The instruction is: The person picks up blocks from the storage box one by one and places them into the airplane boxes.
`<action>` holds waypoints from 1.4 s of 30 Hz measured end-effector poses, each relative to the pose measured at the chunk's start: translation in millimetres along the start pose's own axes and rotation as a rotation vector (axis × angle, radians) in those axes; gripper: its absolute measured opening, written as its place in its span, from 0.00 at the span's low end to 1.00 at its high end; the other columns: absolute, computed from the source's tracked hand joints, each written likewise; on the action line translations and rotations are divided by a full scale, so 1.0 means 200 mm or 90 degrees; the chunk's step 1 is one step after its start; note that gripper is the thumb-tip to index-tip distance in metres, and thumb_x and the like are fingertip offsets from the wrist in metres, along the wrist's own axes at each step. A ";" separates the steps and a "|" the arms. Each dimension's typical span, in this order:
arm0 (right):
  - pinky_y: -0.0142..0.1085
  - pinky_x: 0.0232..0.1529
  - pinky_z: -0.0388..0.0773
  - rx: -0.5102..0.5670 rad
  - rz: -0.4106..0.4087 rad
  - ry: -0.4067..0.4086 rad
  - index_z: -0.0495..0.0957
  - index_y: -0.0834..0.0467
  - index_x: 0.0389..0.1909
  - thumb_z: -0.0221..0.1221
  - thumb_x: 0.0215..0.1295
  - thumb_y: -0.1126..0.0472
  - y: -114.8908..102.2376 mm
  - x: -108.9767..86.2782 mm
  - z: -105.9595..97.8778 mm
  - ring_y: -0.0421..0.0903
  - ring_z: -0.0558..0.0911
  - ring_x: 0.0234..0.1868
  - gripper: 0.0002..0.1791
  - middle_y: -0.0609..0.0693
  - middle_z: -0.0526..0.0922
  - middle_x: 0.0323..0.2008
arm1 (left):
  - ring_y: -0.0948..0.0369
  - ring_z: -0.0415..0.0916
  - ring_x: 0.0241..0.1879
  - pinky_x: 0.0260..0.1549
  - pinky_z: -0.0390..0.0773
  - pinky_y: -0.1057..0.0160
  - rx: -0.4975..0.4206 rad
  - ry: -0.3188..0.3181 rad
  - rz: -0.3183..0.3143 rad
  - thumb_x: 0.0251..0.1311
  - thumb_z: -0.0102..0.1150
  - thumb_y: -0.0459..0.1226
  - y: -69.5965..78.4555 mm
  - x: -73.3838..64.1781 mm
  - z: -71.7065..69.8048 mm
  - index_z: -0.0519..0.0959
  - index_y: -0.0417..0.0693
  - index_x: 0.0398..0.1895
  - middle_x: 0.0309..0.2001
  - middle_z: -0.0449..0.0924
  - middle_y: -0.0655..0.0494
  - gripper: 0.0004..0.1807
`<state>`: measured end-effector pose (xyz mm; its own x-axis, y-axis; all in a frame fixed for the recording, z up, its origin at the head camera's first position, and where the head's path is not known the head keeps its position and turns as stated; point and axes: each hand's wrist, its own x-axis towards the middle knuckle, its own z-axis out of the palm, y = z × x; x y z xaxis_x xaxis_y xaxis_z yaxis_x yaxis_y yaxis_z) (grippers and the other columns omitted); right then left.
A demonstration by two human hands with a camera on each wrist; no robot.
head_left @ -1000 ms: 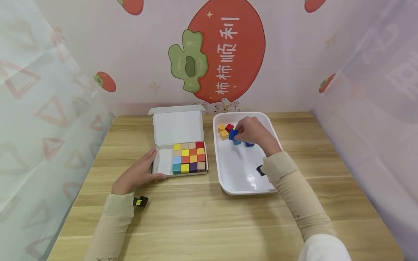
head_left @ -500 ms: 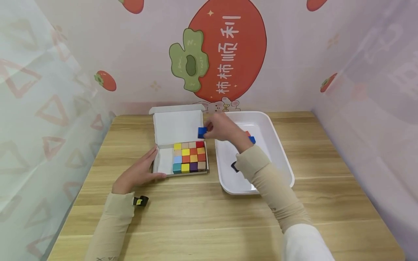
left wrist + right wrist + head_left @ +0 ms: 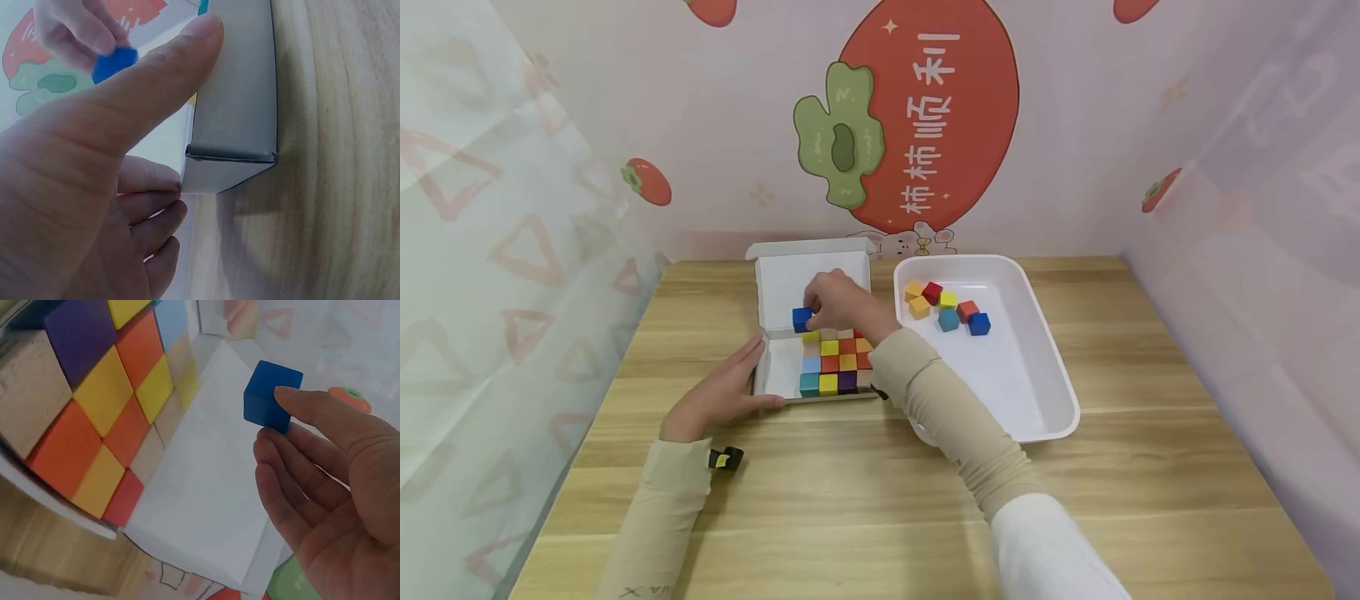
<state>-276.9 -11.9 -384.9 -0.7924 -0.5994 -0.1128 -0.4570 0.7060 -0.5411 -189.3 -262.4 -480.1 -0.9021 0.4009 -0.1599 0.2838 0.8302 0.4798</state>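
Observation:
My right hand pinches a blue cube between thumb and fingers. It hangs over the back left of a white cardboard box, in front of the raised lid. Rows of coloured cubes fill the box's right part, and bare white floor shows at its left. My left hand rests at the box's front left corner. Its thumb lies straight along the front wall, and the other fingers touch the left side.
To the right stands a white plastic tray. Several loose cubes in yellow, red, teal, orange and blue lie towards its back left. Both containers stand on a wooden table, with printed cloth walls behind and at the sides.
My right hand has carried the blue cube leftward from the tray, across to above the box's back left. The left hand stays at the box corner.

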 end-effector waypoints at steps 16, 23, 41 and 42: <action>0.36 0.56 0.86 -0.020 0.037 -0.018 0.90 0.58 0.49 0.71 0.69 0.56 -0.04 0.14 0.18 0.46 0.82 0.46 0.12 0.50 0.88 0.45 | 0.35 0.49 0.83 0.78 0.60 0.37 0.019 0.001 0.006 0.59 0.73 0.61 0.00 0.00 0.00 0.46 0.31 0.84 0.86 0.40 0.35 0.67; 0.38 0.55 0.87 -0.072 0.091 -0.018 0.86 0.57 0.49 0.70 0.70 0.55 -0.04 0.16 0.25 0.46 0.83 0.43 0.12 0.49 0.86 0.43 | 0.36 0.48 0.83 0.79 0.60 0.38 0.018 0.002 0.011 0.59 0.73 0.62 -0.02 0.01 0.00 0.46 0.31 0.84 0.86 0.40 0.35 0.67; 0.34 0.57 0.86 -0.189 0.085 0.031 0.80 0.58 0.59 0.73 0.67 0.54 -0.08 0.16 0.32 0.43 0.81 0.45 0.24 0.51 0.86 0.50 | 0.36 0.47 0.84 0.80 0.59 0.37 0.018 0.008 0.012 0.59 0.74 0.60 0.00 0.00 0.00 0.46 0.29 0.84 0.86 0.41 0.35 0.66; 0.34 0.56 0.85 -0.182 0.089 0.028 0.80 0.57 0.58 0.73 0.67 0.53 -0.09 0.16 0.31 0.43 0.81 0.45 0.24 0.51 0.85 0.49 | 0.36 0.47 0.84 0.80 0.58 0.37 0.017 0.006 0.009 0.59 0.73 0.61 0.00 -0.01 0.00 0.46 0.30 0.84 0.86 0.40 0.35 0.67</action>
<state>-269.0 -66.2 -431.0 -0.8697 -0.4762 -0.1300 -0.4319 0.8616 -0.2666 -188.5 -263.7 -479.8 -0.9010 0.4092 -0.1443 0.3052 0.8341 0.4595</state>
